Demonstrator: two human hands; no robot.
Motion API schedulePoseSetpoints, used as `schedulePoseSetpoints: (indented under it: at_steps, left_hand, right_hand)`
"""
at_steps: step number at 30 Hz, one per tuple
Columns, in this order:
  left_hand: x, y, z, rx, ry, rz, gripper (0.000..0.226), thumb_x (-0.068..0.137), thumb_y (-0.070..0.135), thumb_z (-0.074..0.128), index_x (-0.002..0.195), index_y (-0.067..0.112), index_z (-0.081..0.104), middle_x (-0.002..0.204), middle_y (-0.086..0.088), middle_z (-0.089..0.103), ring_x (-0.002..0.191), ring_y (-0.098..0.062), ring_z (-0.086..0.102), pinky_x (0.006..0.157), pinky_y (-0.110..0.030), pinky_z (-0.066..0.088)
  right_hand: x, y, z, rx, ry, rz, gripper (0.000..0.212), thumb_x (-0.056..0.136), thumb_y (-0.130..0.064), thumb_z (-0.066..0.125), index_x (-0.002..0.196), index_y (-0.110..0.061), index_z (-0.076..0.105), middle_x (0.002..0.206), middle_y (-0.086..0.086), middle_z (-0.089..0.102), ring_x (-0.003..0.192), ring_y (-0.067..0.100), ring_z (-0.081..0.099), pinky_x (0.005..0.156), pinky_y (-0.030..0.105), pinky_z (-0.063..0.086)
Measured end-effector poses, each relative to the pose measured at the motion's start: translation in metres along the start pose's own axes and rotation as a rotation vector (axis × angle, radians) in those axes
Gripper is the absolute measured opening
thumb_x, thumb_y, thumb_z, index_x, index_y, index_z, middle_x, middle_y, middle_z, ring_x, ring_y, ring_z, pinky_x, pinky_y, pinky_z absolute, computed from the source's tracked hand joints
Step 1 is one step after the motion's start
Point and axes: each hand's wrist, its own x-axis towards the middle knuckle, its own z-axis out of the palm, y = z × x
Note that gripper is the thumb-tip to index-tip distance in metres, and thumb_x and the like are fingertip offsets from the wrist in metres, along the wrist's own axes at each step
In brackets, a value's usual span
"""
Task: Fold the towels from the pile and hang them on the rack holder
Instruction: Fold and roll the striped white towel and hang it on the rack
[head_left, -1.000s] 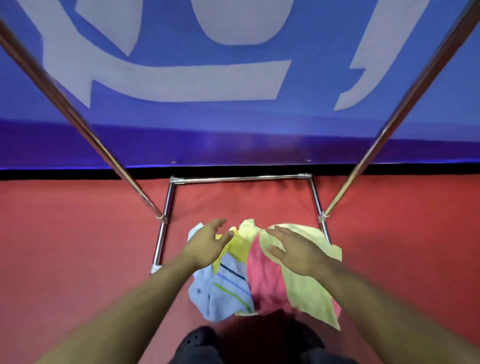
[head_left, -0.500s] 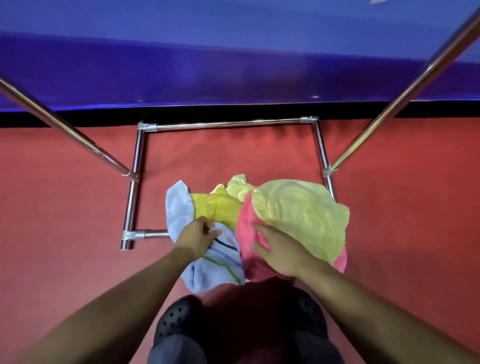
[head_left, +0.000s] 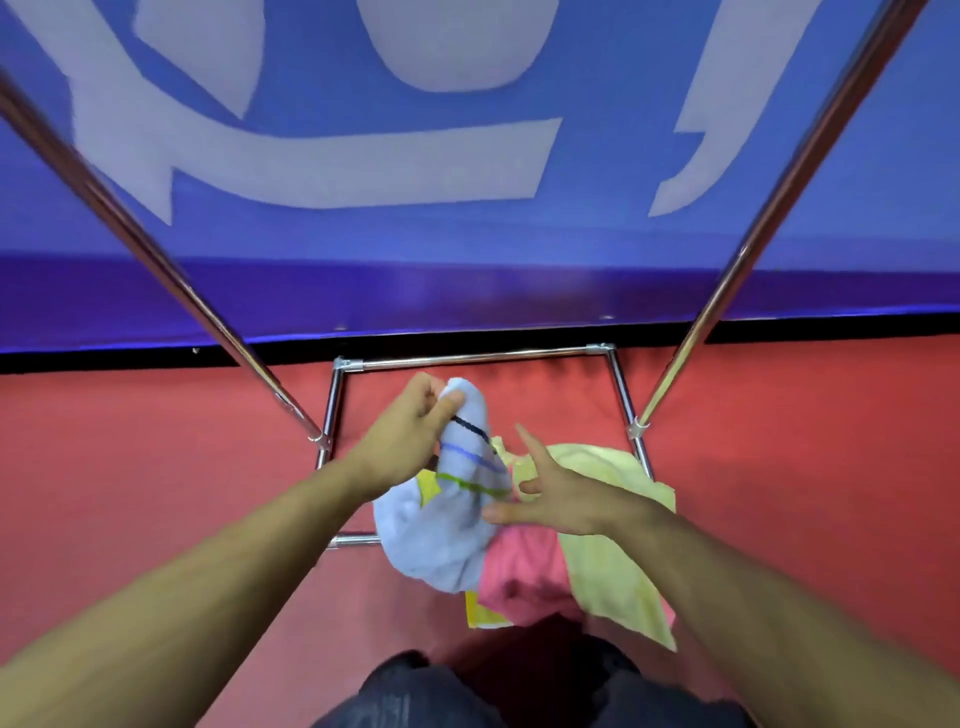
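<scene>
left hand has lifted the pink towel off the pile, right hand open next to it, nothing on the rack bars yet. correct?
One error: the left hand grips the pale blue striped towel, not the pink one. The pink towel lies in the pile on the floor. The head view shows this. The right hand is open beside it, and the rack bars in view are bare.

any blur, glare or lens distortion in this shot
Head view: wide-angle bending splays the rack poles outward; the blue banner and poles look motion-smeared; bright glare streaks run along the chrome base bar; the striped towel and both hands stay fairly sharp.
</scene>
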Motion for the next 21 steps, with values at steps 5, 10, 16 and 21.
schedulePoseSetpoints:
  at_steps: [5,10,16,21]
  left_hand:
    - [-0.046,0.114,-0.033,-0.138,0.131,0.164,0.024,0.109,0.038,0.044,0.103,0.015,0.046,0.091,-0.003,0.055,0.080,-0.011,0.061,0.065,-0.035,0.061]
    - [-0.090,0.206,-0.067,-0.383,0.230,0.336,0.022,0.111,0.031,0.041,0.103,0.012,0.049,0.071,0.009,0.064,0.061,-0.003,0.065,0.050,-0.028,0.057]
    - [-0.118,0.289,-0.097,-0.668,0.312,0.477,0.026,0.111,0.032,0.041,0.101,0.010,0.050,0.073,-0.001,0.064,0.061,-0.011,0.068,0.053,-0.027,0.059]
    - [-0.113,0.302,-0.088,-0.733,0.321,0.483,0.029,0.112,0.030,0.037,0.095,0.010,0.049,0.076,-0.004,0.065,0.059,-0.010,0.069,0.055,-0.026,0.058]
  right_hand:
    - [-0.030,-0.053,-0.015,0.118,0.198,-0.086,0.147,0.071,-0.046,0.090,0.153,-0.034,-0.032,0.131,0.000,0.049,0.131,0.012,0.048,0.114,0.034,0.039]
    - [-0.059,-0.086,-0.020,0.404,0.229,-0.212,0.162,0.047,-0.058,0.097,0.150,-0.049,-0.028,0.135,-0.001,0.067,0.124,0.027,0.065,0.111,0.059,0.043]
    - [-0.101,-0.128,-0.002,0.479,0.388,-0.496,0.124,0.077,-0.015,0.088,0.154,-0.048,-0.004,0.094,0.002,0.079,0.088,0.016,0.077,0.072,0.022,0.058]
    - [-0.120,-0.142,0.007,0.386,0.592,-0.680,0.102,0.095,-0.022,0.071,0.150,-0.065,-0.003,0.069,0.010,0.070,0.062,0.015,0.063,0.070,0.027,0.050]
